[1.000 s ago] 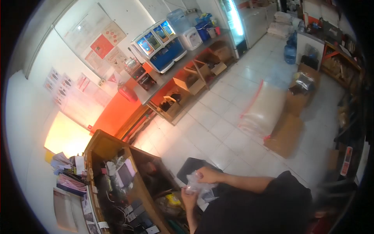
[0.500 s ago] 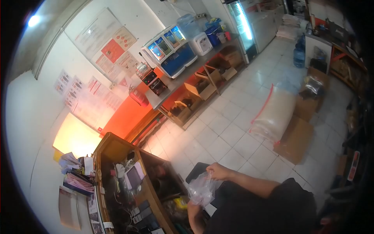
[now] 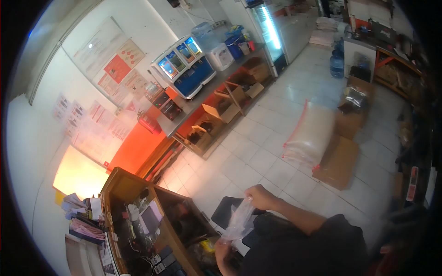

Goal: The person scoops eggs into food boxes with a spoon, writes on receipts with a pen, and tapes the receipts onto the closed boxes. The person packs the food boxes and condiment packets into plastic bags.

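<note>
A clear plastic bag [image 3: 240, 220] is stretched between my two hands, low in the head view. My right hand [image 3: 261, 198] is closed on its upper end. My left hand [image 3: 223, 250] grips the lower end, its fingers partly hidden by the bag. Behind the bag is a dark seat-like pad [image 3: 225, 210]. A yellow packet [image 3: 207, 245] lies inside the wooden counter, close to my left hand.
A wooden counter [image 3: 172, 239] with a tablet [image 3: 149, 219] and phones stands at the left. On the floor lie a large clear sack [image 3: 309, 133] and flattened cardboard [image 3: 338, 163]. A drink dispenser [image 3: 182, 66] sits on the far metal table.
The bag has gone from bunched to drawn out longer and narrower between my hands. The whole view has shifted slightly, so the room appears further left.
</note>
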`<state>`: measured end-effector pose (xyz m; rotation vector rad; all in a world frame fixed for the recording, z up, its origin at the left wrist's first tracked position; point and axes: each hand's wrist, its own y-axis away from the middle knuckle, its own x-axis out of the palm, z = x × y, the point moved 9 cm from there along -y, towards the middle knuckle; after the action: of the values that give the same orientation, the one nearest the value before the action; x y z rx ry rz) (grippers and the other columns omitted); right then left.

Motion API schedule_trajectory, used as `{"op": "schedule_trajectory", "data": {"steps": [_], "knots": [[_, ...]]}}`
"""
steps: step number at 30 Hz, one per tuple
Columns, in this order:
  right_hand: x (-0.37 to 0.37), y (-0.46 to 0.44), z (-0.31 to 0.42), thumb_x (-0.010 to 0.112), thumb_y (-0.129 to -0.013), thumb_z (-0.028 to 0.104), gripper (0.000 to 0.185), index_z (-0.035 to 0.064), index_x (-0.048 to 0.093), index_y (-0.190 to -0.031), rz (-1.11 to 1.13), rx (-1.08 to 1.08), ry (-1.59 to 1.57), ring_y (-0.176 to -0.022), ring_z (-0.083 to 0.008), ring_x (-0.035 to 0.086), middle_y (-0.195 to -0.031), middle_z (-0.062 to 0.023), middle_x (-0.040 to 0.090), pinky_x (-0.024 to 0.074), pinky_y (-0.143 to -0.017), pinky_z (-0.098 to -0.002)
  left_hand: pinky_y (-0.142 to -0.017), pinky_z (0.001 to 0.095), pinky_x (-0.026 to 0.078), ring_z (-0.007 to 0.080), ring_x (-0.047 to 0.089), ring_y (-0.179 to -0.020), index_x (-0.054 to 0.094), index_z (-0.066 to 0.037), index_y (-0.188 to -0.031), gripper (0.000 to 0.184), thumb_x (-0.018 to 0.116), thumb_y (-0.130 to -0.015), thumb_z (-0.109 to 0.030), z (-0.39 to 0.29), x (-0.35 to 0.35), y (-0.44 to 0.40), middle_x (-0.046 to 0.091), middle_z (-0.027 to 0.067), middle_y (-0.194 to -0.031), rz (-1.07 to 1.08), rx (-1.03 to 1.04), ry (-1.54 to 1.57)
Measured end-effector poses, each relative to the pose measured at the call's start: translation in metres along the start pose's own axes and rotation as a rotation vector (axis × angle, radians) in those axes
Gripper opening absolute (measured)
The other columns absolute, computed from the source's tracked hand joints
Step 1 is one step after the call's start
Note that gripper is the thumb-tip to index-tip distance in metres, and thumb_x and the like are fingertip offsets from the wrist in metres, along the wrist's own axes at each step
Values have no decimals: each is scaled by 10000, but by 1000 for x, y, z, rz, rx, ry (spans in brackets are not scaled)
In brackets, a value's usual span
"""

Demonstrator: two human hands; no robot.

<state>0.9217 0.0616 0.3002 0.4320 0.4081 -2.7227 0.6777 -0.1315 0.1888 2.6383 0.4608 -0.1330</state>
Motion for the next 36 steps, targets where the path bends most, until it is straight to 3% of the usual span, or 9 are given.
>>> {"op": "schedule_trajectory", "data": {"steps": [6, 9, 11, 17, 19, 20, 25, 28, 36], "knots": [[-26, 3, 32, 608, -850, 181, 164, 25, 608, -797, -49, -7, 188, -780, -434, 616, -781, -209, 630, 476, -671, -489, -538, 339, 504, 210, 623, -618, 655, 25, -1004, 234, 578, -936, -185, 4, 14, -28, 659, 104, -780, 22, -13, -309], [-21, -6, 12, 553, -907, 258, 221, 54, 616, -961, -96, 38, 392, -841, -427, 639, -875, -189, 670, 505, -753, -520, -659, 404, 562, 282, 670, -762, 599, 41, -1108, 284, 532, -948, -184, 0, 62, -43, 668, 163, -920, 210, -178, 306], [-9, -10, -12, 555, -902, 261, 202, 68, 607, -932, -80, 104, 388, -879, -407, 632, -871, -198, 662, 487, -743, -515, -968, 553, 512, 424, 604, -1113, 475, 57, -1244, 486, 470, -1006, -367, -10, 84, -57, 598, 307, -1140, 377, -150, 492], [50, 10, 3, 698, -806, 229, 301, 2, 593, -974, 160, 33, 48, -813, -409, 636, -853, -220, 649, 491, -720, -476, -799, 350, 564, 191, 638, -869, 564, -103, -1203, 235, 521, -999, -212, 64, 68, -82, 657, 51, -1066, 125, -282, 760], [60, 5, 8, 729, -788, 210, 319, -11, 591, -972, 201, -30, 15, -785, -387, 635, -831, -210, 644, 490, -711, -450, -763, 319, 557, 165, 645, -788, 591, -113, -1174, 218, 515, -999, -219, 54, 82, -92, 672, 24, -1002, 449, -163, 1037], [67, 5, 7, 736, -791, 215, 325, -15, 591, -969, 190, -73, -24, -755, -346, 622, -816, -194, 634, 487, -701, -427, -707, 304, 539, 144, 620, -758, 587, -125, -1224, 256, 506, -996, -205, -3, 109, -49, 680, 14, -1053, 1013, -269, 1273], [90, -11, -13, 741, -823, 245, 338, -19, 601, -981, 257, -10, -226, -746, -229, 580, -854, -165, 630, 475, -707, -368, -881, 471, 502, 258, 608, -1084, 582, -103, -1222, 264, 496, -1005, -226, 31, 58, -57, 648, 90, -1194, 161, -276, 998], [90, -15, 1, 735, -829, 222, 312, -25, 563, -912, 213, -108, -243, -701, -278, 589, -763, -185, 606, 465, -659, -397, -933, 497, 464, 276, 603, -1074, 582, -113, -1228, 312, 525, -945, -230, 63, 55, -76, 641, 97, -1162, 664, -213, 1080], [103, -5, 17, 655, -840, 164, 224, -27, 554, -898, 326, -125, -202, -781, -316, 638, -824, -241, 610, 467, -691, -439, -1060, 568, 386, 332, 521, -1247, 507, -128, -1366, 534, 509, -926, -430, -2, 73, -35, 591, 127, -1295, 463, -101, 1057]]}}
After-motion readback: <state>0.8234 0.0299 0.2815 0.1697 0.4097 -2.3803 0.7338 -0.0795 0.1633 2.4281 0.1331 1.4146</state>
